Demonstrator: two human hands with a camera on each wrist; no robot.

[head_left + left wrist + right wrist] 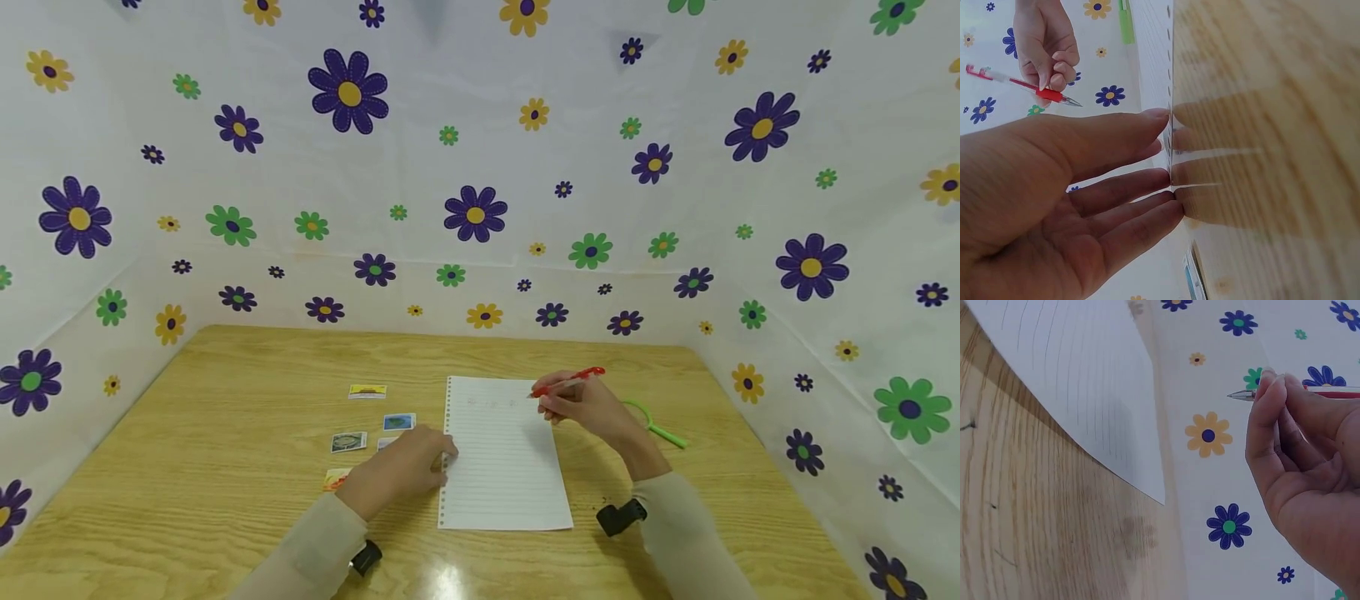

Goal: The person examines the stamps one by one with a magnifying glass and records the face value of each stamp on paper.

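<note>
A lined sheet of paper [502,467] with punched holes down its left edge lies on the table, faint reddish marks near its top. My right hand [581,408] pinches a red gel pen [567,382] above the sheet's upper right corner. In the right wrist view the pen's tip [1241,395] points away from the fingers, raised off the paper. My left hand [408,467] rests at the sheet's left edge, fingertips on the holed margin. The left wrist view shows its fingers [1129,187] extended, touching the table along that edge.
Several small picture cards, such as a yellow one [367,392], a blue one [399,422] and a grey-green one [348,442], lie left of the paper. A green-handled magnifying glass [667,435] lies to the right. Flowered cloth [420,167] walls the wooden table [225,433].
</note>
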